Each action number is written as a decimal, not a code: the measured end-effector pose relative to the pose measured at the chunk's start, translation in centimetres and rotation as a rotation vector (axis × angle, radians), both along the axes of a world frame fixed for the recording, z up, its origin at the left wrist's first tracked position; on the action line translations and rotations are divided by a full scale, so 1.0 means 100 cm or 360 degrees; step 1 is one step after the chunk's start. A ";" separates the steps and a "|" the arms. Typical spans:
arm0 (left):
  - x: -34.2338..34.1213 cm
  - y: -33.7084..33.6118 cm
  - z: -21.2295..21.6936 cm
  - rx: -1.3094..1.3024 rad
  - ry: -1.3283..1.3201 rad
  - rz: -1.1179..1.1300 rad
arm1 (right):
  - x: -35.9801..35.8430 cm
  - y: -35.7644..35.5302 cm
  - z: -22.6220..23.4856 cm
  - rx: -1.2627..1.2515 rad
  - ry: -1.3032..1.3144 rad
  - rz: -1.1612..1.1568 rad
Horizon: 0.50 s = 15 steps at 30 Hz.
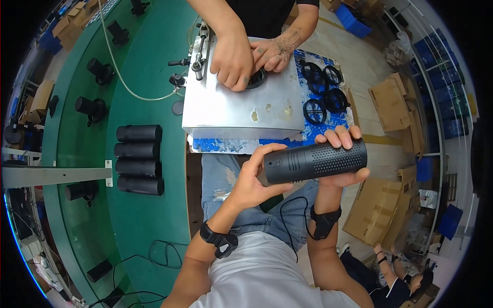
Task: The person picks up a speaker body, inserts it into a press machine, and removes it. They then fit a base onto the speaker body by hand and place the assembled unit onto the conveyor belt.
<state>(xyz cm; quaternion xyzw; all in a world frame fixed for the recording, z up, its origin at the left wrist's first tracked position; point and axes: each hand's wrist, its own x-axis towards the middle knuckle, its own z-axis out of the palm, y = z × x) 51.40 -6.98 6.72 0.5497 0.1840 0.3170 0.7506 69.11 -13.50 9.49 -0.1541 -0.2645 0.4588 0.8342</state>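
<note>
Head view: the person holds a black cylinder (316, 160) lying nearly level above their lap, just below the near edge of the metal plate (241, 110). The right hand (341, 154) is the firmer grip: its fingers curl over the top of the cylinder's perforated right end and the thumb closes under it, so the hand is shut around that end. The left hand (254, 177) meets the smooth left end, with the thumb against the end face and the fingers spread loosely beneath; this grip is half open, steadying rather than clasping. The cylinder's middle, with its ribbed band, lies bare between the 2 grips.

Beyond the metal plate's far edge, another person's 2 hands (246, 56) press on a black round part (257, 79) that sits on the plate. Right of the plate, 4 black grille rings (323, 92) lie on a blue-and-white sheet (318, 128). Left of the plate, 4 black tubes (138, 159) lie side by side on the green bench (149, 215). Cardboard boxes (377, 210) stand on the floor, right of and below the plate.
</note>
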 end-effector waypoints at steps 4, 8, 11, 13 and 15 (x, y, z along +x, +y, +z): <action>-0.006 0.008 -0.010 -0.0503 -0.0098 -0.0154 | 0.000 0.006 -0.007 -0.0047 -0.0154 0.0073; -0.001 0.021 -0.017 -0.0521 -0.0059 -0.0112 | -0.007 0.032 -0.014 -0.0147 0.0117 -0.0053; -0.002 0.031 -0.027 -0.0470 -0.0007 0.0022 | -0.010 0.058 -0.023 -0.0180 0.0219 0.0005; -0.002 0.040 -0.026 -0.0487 -0.0102 0.0121 | -0.007 0.075 -0.020 -0.0177 0.0218 0.0056; -0.004 0.046 -0.031 -0.0649 -0.0177 0.0075 | 0.006 0.093 -0.015 -0.0156 0.0009 0.0019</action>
